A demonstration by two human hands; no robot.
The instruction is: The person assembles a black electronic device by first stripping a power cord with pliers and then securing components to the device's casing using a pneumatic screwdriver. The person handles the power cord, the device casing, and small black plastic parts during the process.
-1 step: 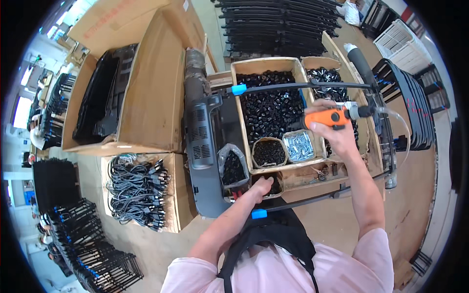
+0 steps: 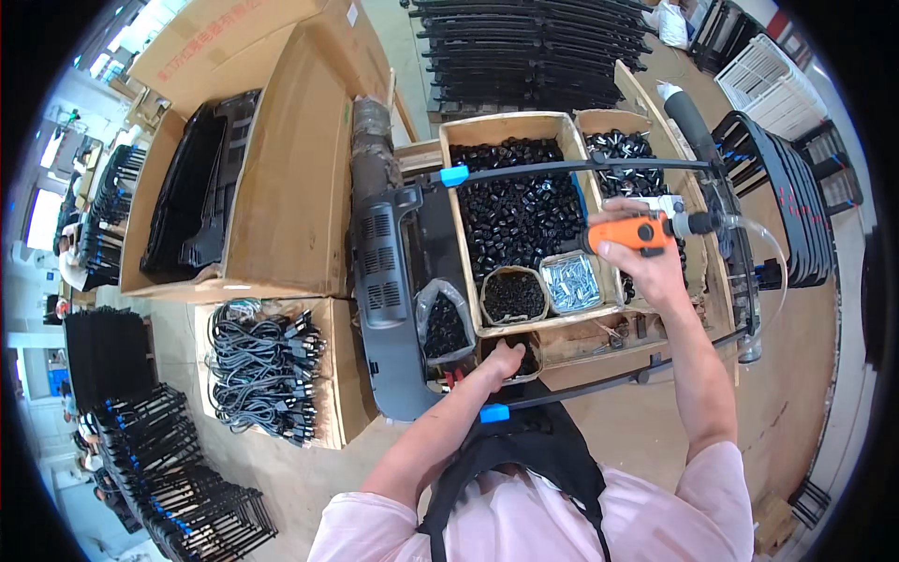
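Note:
My right hand (image 2: 657,272) is wrapped round an orange air screwdriver (image 2: 618,236), which has a clear hose (image 2: 773,245) at its right end. The tool is held level above a wooden parts box (image 2: 573,124). At the box's near left corner my left hand (image 2: 507,361) reaches down into a small container (image 2: 532,348) of dark small parts. Its fingers look curled, but the tips are hidden inside. Beside it stands a bag-lined tub (image 2: 440,323) of black parts. A black frame with a long bar (image 2: 524,171) and blue end caps (image 2: 455,176) spans the box.
Inside the box are black caps (image 2: 520,206), a tub of black screws (image 2: 513,295) and silver pins (image 2: 572,283). A grey panel (image 2: 384,281) stands left of it. Farther left are a cardboard carton (image 2: 290,159) and bundled cables (image 2: 262,370). Black frames (image 2: 524,56) are stacked beyond.
Hardly anything differs. The view has shifted slightly; both hands stay in place, with the screwdriver still in my right hand.

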